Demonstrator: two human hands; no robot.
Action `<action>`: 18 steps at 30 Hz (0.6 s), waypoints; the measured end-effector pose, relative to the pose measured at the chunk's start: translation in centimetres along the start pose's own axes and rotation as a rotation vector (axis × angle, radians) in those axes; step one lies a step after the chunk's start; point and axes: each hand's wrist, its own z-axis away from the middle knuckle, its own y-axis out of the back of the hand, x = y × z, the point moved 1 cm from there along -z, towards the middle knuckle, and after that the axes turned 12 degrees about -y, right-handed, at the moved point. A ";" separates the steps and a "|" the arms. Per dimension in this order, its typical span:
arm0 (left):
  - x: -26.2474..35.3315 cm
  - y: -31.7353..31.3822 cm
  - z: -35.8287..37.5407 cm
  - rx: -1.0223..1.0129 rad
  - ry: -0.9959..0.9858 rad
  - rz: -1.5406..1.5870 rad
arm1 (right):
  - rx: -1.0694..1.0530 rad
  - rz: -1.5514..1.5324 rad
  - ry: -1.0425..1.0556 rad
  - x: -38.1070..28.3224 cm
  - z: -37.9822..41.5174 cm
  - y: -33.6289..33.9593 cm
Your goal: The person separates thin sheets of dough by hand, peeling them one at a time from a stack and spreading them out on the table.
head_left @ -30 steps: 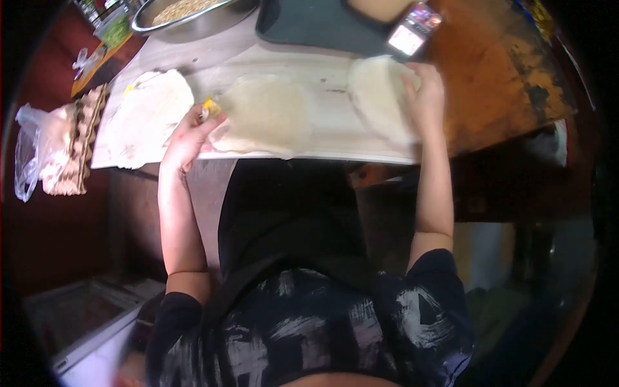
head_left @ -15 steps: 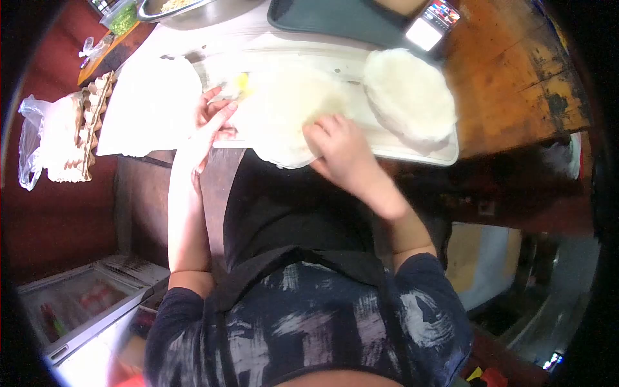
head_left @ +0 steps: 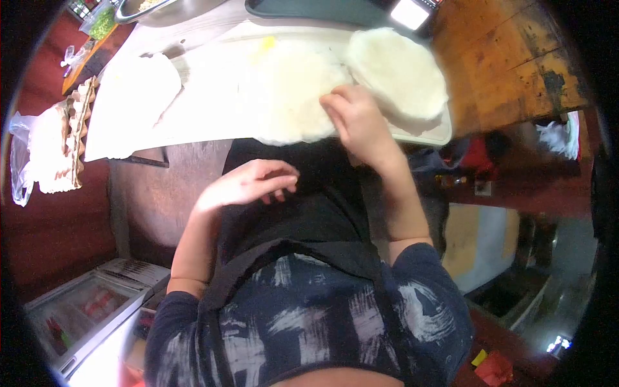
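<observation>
A thin, round white wrapper (head_left: 290, 97) lies on the white board in front of me, its near edge overhanging the board. My right hand (head_left: 358, 122) is at its right side, with thumb and fingers pinched together on the edge. My left hand (head_left: 251, 182) hovers over my black apron, away from the board, its fingers loosely bent and apart, holding nothing visible. To the right rests a thick stack of similar wrappers (head_left: 400, 74). Another white sheet or pile (head_left: 132, 97), washed out by glare, is at the left. A small yellow piece (head_left: 267, 43) lies behind the middle wrapper.
Behind the board (head_left: 422, 132) are a dark tray (head_left: 303, 11), a phone with a lit screen (head_left: 410, 13) and a metal bowl (head_left: 171, 11). Egg trays (head_left: 78, 132) stand at the left edge, near a bag of chopped greens (head_left: 102, 24). Wooden tabletop (head_left: 496, 71) extends right.
My left hand has left the board and come down over the apron. The right hand has shifted to the wrapper's right edge. The view has tilted slightly, moving the board up.
</observation>
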 end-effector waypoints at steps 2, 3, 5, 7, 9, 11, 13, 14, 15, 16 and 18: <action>-1.0 -0.4 -0.9 0.129 -0.064 0.095 | 0.025 0.043 -0.004 -0.8 0.6 0.0; -1.2 -0.3 -1.0 0.264 -0.128 0.189 | 0.008 0.020 -0.017 -1.3 1.0 0.0; -1.2 0.4 -1.0 0.347 -0.139 0.211 | -0.052 -0.058 -0.062 -2.2 1.6 0.1; -1.3 0.7 -0.8 0.369 -0.135 0.217 | -0.043 -0.092 -0.038 -2.7 1.9 0.0; -1.1 0.4 -0.8 0.409 -0.122 0.255 | -0.033 -0.125 -0.020 -2.9 1.9 -0.1; -1.4 -0.1 -1.0 0.446 -0.127 0.320 | -0.036 -0.150 0.071 -3.1 1.9 -0.2; -1.6 -0.5 -1.2 0.479 -0.134 0.386 | -0.061 -0.179 0.087 -3.2 2.0 -0.5; -1.7 -0.6 -1.3 0.485 -0.151 0.407 | -0.086 -0.207 0.108 -3.2 2.0 -0.6; -1.7 -0.7 -1.4 0.493 -0.168 0.428 | -0.087 -0.207 0.107 -3.2 2.1 -0.7; -1.6 -0.8 -1.4 0.494 -0.168 0.430 | -0.090 -0.188 0.107 -3.2 2.1 -0.7; -1.4 -1.0 -1.4 0.488 -0.175 0.416 | -0.093 -0.170 0.109 -3.3 2.2 -0.7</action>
